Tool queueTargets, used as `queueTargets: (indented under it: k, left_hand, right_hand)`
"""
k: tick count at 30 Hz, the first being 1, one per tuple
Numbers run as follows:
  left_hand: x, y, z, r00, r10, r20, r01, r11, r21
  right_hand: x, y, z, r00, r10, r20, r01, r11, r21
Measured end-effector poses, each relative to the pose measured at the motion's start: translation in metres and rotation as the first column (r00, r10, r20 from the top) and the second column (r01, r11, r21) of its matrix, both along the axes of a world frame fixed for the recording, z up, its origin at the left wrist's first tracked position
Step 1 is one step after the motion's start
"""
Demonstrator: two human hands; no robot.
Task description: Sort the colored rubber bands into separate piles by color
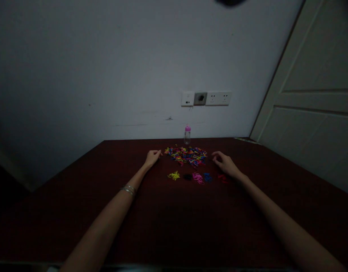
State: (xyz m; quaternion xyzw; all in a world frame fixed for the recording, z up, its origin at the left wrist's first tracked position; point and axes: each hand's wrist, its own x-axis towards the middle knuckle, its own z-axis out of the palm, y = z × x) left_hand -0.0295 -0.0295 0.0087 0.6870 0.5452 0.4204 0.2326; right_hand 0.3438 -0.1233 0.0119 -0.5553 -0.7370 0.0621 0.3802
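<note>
A mixed heap of small colourful rubber bands (187,155) lies near the back of the dark red table. My left hand (152,158) rests at the heap's left side, fingers curled in and thumb close to them; whether anything is between them is too dark to see. To the right of the heap is my right hand (224,162), its fingers loosely bent with a gap to the thumb and nothing visible in it. In front of the heap lie separate little piles: yellow bands (174,175), black bands (187,176), pink bands (198,178), blue bands (207,177) and red bands (222,178), the red ones just below my right hand.
A clear bottle with a pink top (187,135) stands behind the heap, close to the wall (134,75). Wall sockets (218,98) sit above the table (168,219). A pale panelled door (312,98) is at the right. The light is dim.
</note>
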Motion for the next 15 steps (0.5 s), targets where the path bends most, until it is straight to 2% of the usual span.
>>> queueTargets:
  k: [4,8,12,15]
  left_hand:
    - [0.001,-0.002,0.002,1.0,0.002,0.018,-0.002,1.0,-0.011]
    - [0.001,-0.002,0.001,1.0,0.009,0.026,-0.009,1.0,-0.015]
    - [0.001,0.001,-0.002,0.999,0.006,0.034,-0.005,1.0,-0.023]
    - [0.001,0.001,-0.003,0.999,0.016,0.041,-0.014,0.999,-0.047]
  right_hand:
    - [-0.017,-0.012,0.019,0.997,0.029,-0.069,-0.024,0.997,0.068]
    - [-0.053,-0.027,0.028,0.98,0.199,-0.011,-0.198,0.979,0.036]
    - [-0.085,-0.045,0.029,0.913,0.4,0.082,-0.398,0.917,-0.037]
    - [-0.098,-0.057,0.028,0.872,0.471,0.13,-0.464,0.882,-0.083]
